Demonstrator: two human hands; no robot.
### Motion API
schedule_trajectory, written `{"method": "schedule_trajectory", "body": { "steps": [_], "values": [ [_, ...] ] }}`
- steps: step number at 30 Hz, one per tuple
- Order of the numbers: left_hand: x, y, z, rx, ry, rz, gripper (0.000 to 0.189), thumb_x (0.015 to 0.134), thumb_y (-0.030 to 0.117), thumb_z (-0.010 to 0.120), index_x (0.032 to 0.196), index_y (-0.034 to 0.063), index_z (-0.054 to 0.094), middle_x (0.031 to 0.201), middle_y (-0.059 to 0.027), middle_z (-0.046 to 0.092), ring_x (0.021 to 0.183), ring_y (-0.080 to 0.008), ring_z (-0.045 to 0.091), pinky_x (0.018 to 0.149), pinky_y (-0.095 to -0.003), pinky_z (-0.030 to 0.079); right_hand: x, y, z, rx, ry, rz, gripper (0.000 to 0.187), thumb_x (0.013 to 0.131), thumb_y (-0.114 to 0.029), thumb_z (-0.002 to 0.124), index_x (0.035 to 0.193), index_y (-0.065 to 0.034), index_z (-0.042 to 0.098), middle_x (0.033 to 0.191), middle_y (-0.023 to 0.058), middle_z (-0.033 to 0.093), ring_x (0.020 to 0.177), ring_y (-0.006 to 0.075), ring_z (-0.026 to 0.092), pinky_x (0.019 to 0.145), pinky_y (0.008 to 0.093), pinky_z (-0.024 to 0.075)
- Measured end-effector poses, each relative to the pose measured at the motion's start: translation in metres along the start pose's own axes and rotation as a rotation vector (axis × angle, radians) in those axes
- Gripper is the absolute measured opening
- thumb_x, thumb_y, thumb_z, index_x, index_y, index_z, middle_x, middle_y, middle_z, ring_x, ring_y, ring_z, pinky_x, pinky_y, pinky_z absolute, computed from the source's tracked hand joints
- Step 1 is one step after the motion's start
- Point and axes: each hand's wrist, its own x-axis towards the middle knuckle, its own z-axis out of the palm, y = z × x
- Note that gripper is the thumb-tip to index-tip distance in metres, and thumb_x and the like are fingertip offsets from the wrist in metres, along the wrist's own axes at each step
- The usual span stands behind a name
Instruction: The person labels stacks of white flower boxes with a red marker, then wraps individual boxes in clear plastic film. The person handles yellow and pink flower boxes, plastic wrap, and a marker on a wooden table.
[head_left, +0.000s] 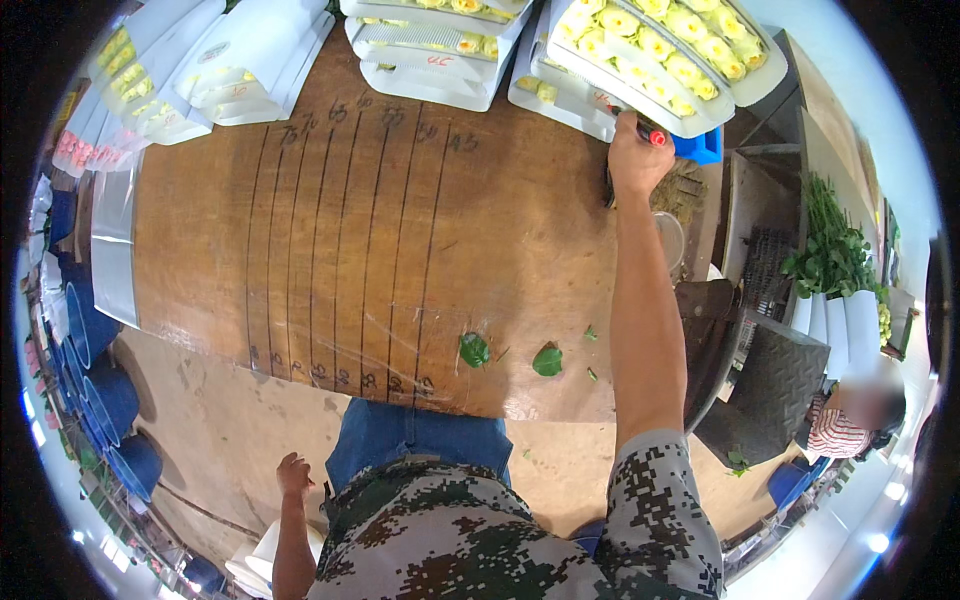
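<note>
My right hand (639, 161) grips a marker with a red end (657, 138) at the far right of the wooden table (360, 225). The pen's tip is at the white wrapper (574, 103) of a bundle of pale yellow roses (660, 49), near red writing. More wrapped yellow roses (431, 56) lie stacked along the far edge. My left hand (295, 474) hangs beside my hip at the lower left, off the table, fingers loosely curled and nothing seen in it. Black lines with handwritten numbers cross the tabletop.
Loose green leaves (547, 360) lie near the table's front edge. A blue container (699, 146) is beside my right hand. Blue buckets (112, 401) stand at the left. A dark textured box (780, 375) and a person in a striped top (836, 431) are at the right.
</note>
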Motion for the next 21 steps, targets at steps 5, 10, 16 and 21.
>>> {"method": "schedule_trajectory", "body": {
  "steps": [5,10,16,21],
  "values": [
    [0.001,0.012,0.002,-0.057,-0.002,0.0,0.057,0.071,-0.001,0.055,0.127,-0.0046,0.048,0.119,-0.0215,0.062,0.063,-0.025,0.066,0.042,-0.0337,0.053,0.007,0.017,-0.006,0.073,-0.008,-0.05,0.022,0.08,-0.016,0.068,0.087,0.0048,0.066,0.079,0.0137,0.07,0.075,0.0231,0.066,0.072,0.0346,0.0506],
    [0.0,0.015,-0.003,-0.056,0.036,0.045,0.054,0.074,-0.001,0.053,0.129,-0.0029,0.048,0.123,-0.0212,0.059,0.07,-0.0249,0.066,0.041,-0.0309,0.052,-0.032,-0.018,-0.03,0.328,-0.162,0.065,0.013,0.086,-0.009,0.064,0.094,0.0012,0.065,0.084,0.0025,0.064,0.08,0.011,0.055,0.07,0.026,0.0462],
    [-0.019,0.092,-0.014,-0.128,0.157,0.417,0.06,0.078,-0.005,0.043,0.137,0.0038,0.044,0.128,-0.0189,0.056,0.079,-0.0191,0.065,0.044,-0.0262,0.051,-0.184,-0.046,-0.077,0.343,-0.655,0.256,0.006,0.084,-0.005,0.066,0.087,-0.0052,0.061,0.07,-0.0038,0.053,0.064,0.0055,0.046,0.054,0.025,0.0387],
    [-0.065,0.22,0.023,-0.397,-0.049,0.593,0.068,0.073,-0.01,0.036,0.14,0.0033,0.042,0.13,-0.0171,0.057,0.071,-0.0099,0.061,0.042,-0.0208,0.041,-0.285,-0.12,-0.122,0.48,-0.869,0.653,0.008,0.09,-0.008,0.064,0.093,-0.0008,0.062,0.078,0.0017,0.063,0.068,0.0071,0.057,0.059,0.0228,0.0462]
  ]
}}
